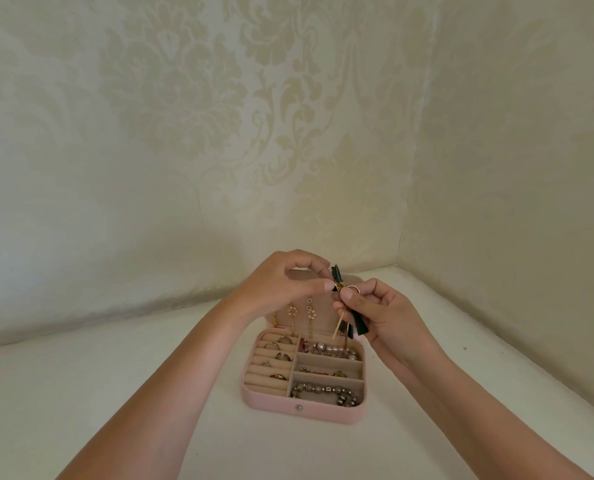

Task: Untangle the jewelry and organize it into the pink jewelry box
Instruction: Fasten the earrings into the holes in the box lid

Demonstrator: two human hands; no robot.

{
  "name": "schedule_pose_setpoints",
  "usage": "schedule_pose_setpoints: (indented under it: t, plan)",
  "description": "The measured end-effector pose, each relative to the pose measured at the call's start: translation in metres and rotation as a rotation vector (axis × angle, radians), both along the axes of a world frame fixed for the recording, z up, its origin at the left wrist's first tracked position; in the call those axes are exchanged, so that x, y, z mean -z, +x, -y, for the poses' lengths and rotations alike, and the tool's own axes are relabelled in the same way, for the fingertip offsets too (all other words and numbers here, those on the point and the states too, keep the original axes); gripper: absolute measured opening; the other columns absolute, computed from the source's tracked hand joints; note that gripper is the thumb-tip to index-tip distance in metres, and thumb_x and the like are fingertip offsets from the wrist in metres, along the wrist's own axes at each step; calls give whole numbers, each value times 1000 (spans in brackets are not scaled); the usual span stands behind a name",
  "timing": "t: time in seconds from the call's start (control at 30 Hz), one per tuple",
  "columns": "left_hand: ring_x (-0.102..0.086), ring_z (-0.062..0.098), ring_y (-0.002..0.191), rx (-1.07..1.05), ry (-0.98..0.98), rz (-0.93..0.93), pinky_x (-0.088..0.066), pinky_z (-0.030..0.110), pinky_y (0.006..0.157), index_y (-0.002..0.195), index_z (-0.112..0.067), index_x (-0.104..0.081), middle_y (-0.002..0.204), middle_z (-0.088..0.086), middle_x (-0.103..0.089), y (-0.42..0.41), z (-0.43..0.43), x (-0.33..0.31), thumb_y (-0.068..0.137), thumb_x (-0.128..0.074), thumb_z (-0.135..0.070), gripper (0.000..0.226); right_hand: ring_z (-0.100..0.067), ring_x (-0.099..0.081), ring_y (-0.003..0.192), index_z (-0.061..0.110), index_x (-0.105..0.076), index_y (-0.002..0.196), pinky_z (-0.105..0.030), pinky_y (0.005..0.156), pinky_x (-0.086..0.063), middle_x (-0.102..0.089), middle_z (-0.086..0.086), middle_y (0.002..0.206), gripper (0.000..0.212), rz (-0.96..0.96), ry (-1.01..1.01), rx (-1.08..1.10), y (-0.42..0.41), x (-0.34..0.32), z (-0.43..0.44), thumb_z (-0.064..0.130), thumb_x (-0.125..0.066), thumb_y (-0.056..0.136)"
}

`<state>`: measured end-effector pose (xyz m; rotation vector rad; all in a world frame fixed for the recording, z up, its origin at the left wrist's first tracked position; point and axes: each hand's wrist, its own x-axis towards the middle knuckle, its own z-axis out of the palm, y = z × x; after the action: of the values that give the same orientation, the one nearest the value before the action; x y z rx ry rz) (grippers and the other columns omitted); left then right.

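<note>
The left hand point(281, 282) and right hand point(389, 317) both pinched the tangled tassel jewelry point(336, 271), held between their fingertips above the open pink jewelry box point(271, 405). Its long axis ran from 11 o'clock to 5 o'clock, with one dark tassel pointing up and another hanging down.

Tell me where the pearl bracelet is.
In the head view, the pearl bracelet lies in the rear right compartment of the pink jewelry box, beside the ring rolls.
</note>
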<state>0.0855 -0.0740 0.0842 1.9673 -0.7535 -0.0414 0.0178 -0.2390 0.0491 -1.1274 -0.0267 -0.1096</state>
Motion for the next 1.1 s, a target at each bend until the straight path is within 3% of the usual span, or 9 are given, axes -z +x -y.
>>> schedule_pose_setpoints:
  t: [0.1,0.2,0.4,0.57,0.67,0.77,0.87,1.0,1.1]
  plan:
    - [-62,0,102,14,-25,-11,-41,42,105,71,-37,-73,100,-18,-70,-1,0,-2,65,-75,-43,9,-13,-66,62,3,-58,75,-17,57,-54,-69,-12,69,14,23,31,34,-2,2,-5,9,-69,68]
    - [-63,0,100,-3,-20,-19,-42,40,104,70,-36,-74,99,-19,-70,0,-1,-1,66,-76,-40,6,-13,-68,63,4,-58,75,-19,60,-54,-71,-12,71,14,46,26,53,-4,2,-12,9,-69,68]
    - [-60,-6,96,-23,97,14,-44,25,92,73,-30,-72,106,-22,-65,1,-1,-1,76,-76,-27,6,-18,-70,70,-1,-61,86,-23,61,-56,-73,-16,81,20,-29,40,84,-9,10,-20,11,-71,73]
    - [-52,1,104,-57,271,239,-37,43,103,66,-39,-70,103,-22,-61,6,2,10,72,-79,-34,12,-23,-71,83,-3,-60,95,-25,70,-58,-73,-17,90,17,-142,16,9,-18,25,-27,12,-62,87]
    - [-49,4,110,-112,280,335,-33,45,105,67,-38,-70,102,-24,-58,7,5,14,72,-79,-34,10,-24,-71,87,-1,-60,100,-29,75,-58,-73,-15,92,14,-179,-34,-4,-17,25,-23,10,-59,90]
    - [-46,1,110,-166,238,361,-32,42,105,73,-30,-74,99,-32,-53,8,6,16,72,-79,-33,6,-22,-71,84,5,-58,105,-28,70,-58,-73,-14,92,15,-198,-189,-2,-18,23,-14,9,-60,90]
    - [-46,-4,105,-189,218,368,-33,41,104,72,-31,-73,96,-33,-53,9,6,18,72,-79,-33,6,-20,-68,76,11,-59,105,-25,66,-57,-71,-12,89,21,-229,-481,-18,-19,23,-5,15,-66,86]
    - [-52,0,102,-193,218,395,-35,45,102,67,-39,-67,89,-33,-54,13,8,19,73,-77,-33,13,-14,-68,70,21,-67,85,-32,72,-56,-72,-1,75,3,-84,-785,119,-16,19,11,24,-68,84]
    - [-54,3,101,-212,231,406,-35,46,101,69,-34,-70,88,-28,-57,15,10,20,73,-77,-33,8,3,-60,75,31,-64,81,-11,66,-44,-68,13,81,6,116,-938,351,-11,8,23,27,-67,84]
